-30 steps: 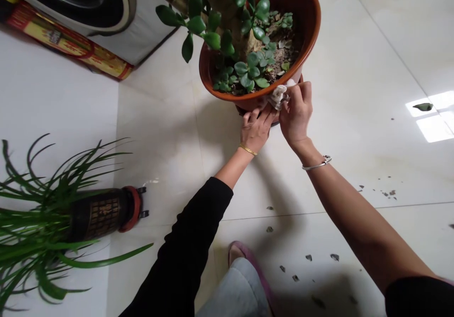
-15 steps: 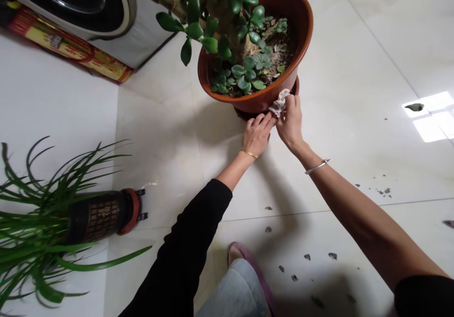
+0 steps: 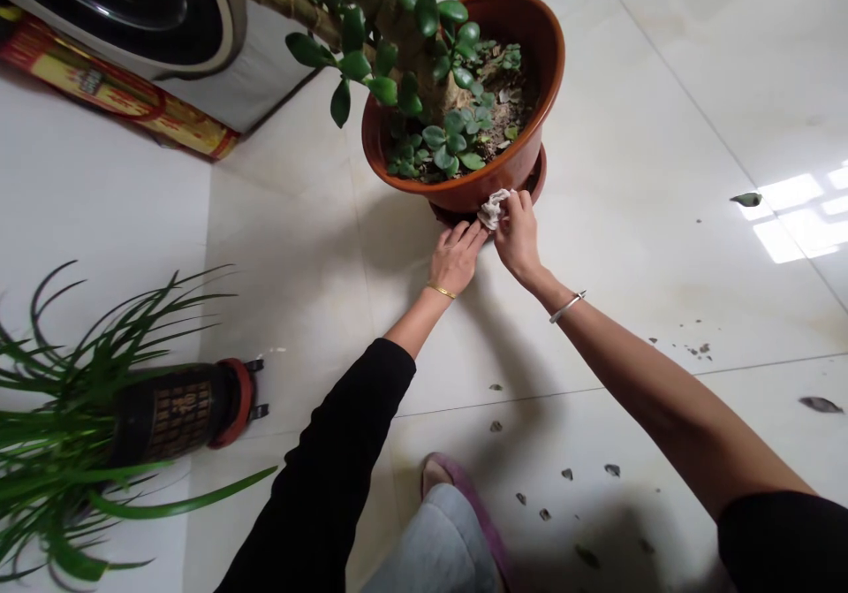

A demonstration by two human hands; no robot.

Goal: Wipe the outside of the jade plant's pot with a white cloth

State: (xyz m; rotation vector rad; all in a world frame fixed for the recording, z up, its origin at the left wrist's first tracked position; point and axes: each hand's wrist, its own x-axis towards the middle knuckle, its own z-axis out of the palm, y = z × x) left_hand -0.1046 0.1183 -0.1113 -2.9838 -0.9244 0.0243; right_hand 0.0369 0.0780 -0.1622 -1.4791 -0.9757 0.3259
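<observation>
A rust-brown glazed bowl pot stands on a matching saucer and holds a thick-trunked jade plant in soil. My right hand pinches a crumpled white cloth against the pot's near lower side. Close beside it, my left hand lies with its fingers extended toward the saucer's edge, holding nothing. A gold bangle circles my left wrist and a silver one my right. The far side of the saucer is hidden by the pot.
A long-leaved green plant in a black pot lies on its side at the left. A washing machine and a red-and-yellow package stand at the top left. Fallen leaves dot the tile floor near my slippered foot.
The cloth and my right hand have shifted down the pot's near side, and my left hand has moved slightly left. The whole scene sits a little further left and lower in view.
</observation>
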